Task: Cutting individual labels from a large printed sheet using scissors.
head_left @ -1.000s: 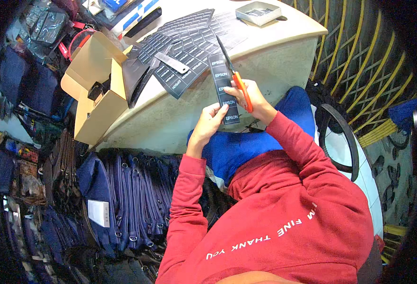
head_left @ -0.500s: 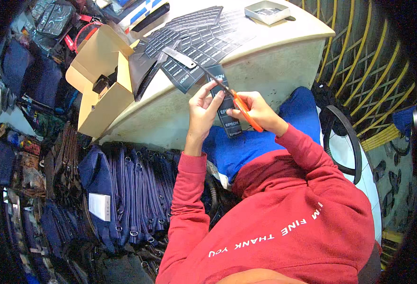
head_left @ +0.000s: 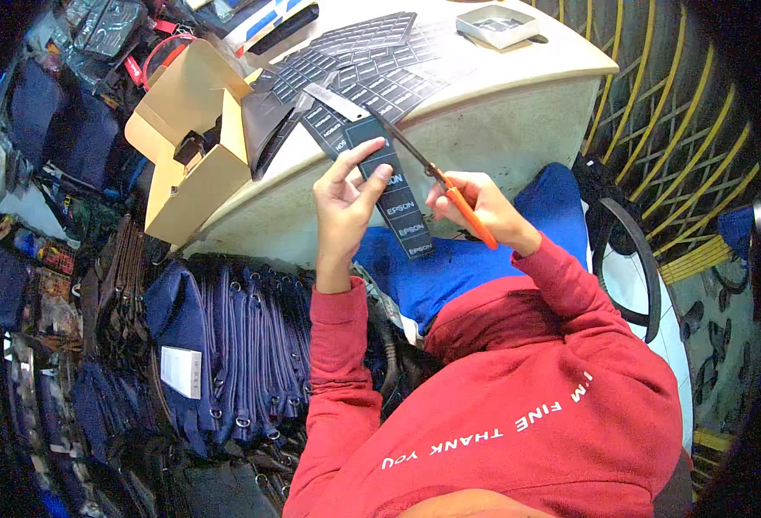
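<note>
A narrow strip of black labels with pale print [head_left: 402,210] hangs from my left hand [head_left: 342,207], pinched between thumb and fingers near its upper part. In my right hand [head_left: 494,216] are scissors with orange handles [head_left: 471,214]. Their dark blades point up and to the left, beside the strip's right edge and apart from most of it. Behind the strip's top end, a metal ruler [head_left: 336,101] lies at the table edge. More black label sheets [head_left: 372,65] are spread over the table around it.
The pale table [head_left: 562,53] has a curved front edge. An open cardboard box [head_left: 199,194] stands left, and a small white tray [head_left: 484,34] sits at the back. Dark blue straps with metal rings [head_left: 260,345] hang below left. Yellow-and-dark bars [head_left: 657,112] rise at right.
My left hand has moved left and slightly down with the label strip. The scissors have come away from the strip, shifting a little right and down with my right hand.
</note>
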`<control>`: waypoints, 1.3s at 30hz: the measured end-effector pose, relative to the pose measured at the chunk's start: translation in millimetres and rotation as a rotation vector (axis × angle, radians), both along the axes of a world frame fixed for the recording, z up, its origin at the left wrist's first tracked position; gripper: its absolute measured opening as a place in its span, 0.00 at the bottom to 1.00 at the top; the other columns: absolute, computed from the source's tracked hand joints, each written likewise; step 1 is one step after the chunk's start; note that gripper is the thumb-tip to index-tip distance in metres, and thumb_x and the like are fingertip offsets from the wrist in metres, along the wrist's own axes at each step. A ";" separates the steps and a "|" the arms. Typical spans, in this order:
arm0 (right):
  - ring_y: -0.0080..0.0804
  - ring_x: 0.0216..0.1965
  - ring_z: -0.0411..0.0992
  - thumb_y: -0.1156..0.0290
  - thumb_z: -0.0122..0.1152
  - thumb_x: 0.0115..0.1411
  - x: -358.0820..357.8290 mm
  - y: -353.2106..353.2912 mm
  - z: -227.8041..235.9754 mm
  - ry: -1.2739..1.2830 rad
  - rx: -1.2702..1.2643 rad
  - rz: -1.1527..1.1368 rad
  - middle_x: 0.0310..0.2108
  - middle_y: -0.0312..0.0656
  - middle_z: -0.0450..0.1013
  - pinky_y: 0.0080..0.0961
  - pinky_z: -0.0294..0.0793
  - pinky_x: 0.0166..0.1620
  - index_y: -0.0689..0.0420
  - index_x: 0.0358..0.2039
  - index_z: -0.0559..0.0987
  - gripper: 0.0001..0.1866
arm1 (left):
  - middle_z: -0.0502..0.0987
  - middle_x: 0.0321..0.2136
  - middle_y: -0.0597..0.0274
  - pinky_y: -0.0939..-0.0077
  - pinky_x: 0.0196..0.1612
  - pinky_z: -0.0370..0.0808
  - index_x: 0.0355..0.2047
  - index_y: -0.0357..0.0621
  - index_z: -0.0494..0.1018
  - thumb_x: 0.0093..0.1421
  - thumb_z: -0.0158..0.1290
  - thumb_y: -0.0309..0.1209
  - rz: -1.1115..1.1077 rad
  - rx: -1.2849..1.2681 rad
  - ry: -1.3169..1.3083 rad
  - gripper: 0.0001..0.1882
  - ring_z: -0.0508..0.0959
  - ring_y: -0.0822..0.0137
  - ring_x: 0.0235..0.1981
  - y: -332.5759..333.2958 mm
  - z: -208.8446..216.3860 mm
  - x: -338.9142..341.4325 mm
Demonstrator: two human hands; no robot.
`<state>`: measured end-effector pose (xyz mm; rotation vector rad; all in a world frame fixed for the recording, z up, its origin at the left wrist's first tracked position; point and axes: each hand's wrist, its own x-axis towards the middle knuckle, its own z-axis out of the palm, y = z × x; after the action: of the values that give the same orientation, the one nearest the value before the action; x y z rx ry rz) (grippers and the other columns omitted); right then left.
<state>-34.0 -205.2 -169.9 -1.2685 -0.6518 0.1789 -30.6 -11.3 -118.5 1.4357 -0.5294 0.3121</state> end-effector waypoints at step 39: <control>0.30 0.17 0.60 0.48 0.53 0.57 -12.2 -62.1 102.0 -0.409 -0.952 0.312 0.13 0.42 0.62 0.32 0.61 0.23 0.62 0.21 0.69 0.26 | 0.64 0.27 0.73 0.92 0.23 0.59 0.46 0.39 0.75 0.41 0.66 0.19 -0.094 0.540 -0.072 0.27 0.60 0.83 0.25 45.9 57.1 -54.9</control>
<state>-46.2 -267.3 -67.9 -2.1397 -1.1922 0.5394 -85.5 34.6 -61.4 1.9173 -0.7764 0.1491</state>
